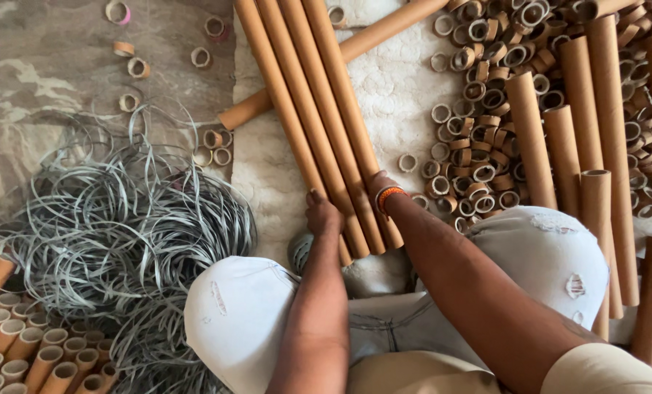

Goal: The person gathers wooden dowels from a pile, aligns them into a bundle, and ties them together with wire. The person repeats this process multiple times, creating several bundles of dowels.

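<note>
Head view, looking straight down over the seated person's white-trousered knees (238, 314); at eight o'clock a stack of short cardboard tubes (34, 350) lies with open ends upward; above it, around nine o'clock, sprawls a tangle of grey strips (121, 226), with a few loose cardboard rings (136, 67) on the bare floor at eleven; near the centre the left hand (321, 214) rests with fingers curled against the near end of a bundle of long cardboard tubes (318, 117), which runs from the lap up toward twelve o'clock over a white rug (399, 95); just beside it the right hand (379, 187), an orange band at the wrist, presses on the same bundle, though whether those fingers wrap round a tube I cannot tell; at one to two o'clock a heap of cut rings (486, 124) covers the rug; at three o'clock more long tubes (596, 146) lie side by side.
</note>
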